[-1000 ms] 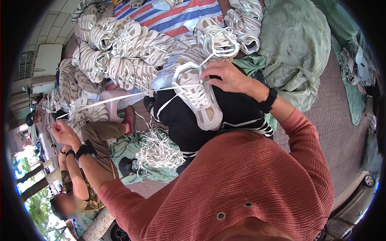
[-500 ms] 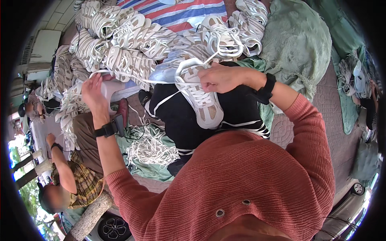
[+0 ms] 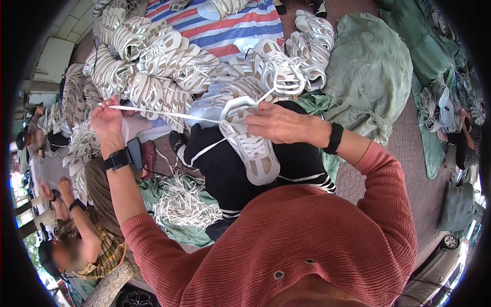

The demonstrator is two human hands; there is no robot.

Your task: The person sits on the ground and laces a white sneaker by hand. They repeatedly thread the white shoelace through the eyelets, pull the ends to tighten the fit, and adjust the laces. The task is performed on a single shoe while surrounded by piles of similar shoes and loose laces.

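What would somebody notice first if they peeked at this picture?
Probably the white sneaker in the middle, resting on the person's dark lap, with the right hand gripping its top. The left hand pulls a long white shoelace out tight to the left. Behind them, a big heap of white and beige sneakers covers a striped sheet.

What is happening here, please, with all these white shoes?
A person in a red sweater is lacing a white sneaker that rests on their lap. The right hand grips the shoe at its top, while the left hand pulls a white lace out taut to the side. A pile of similar sneakers lies ahead, and a heap of loose laces sits by the left knee. Another person works nearby.
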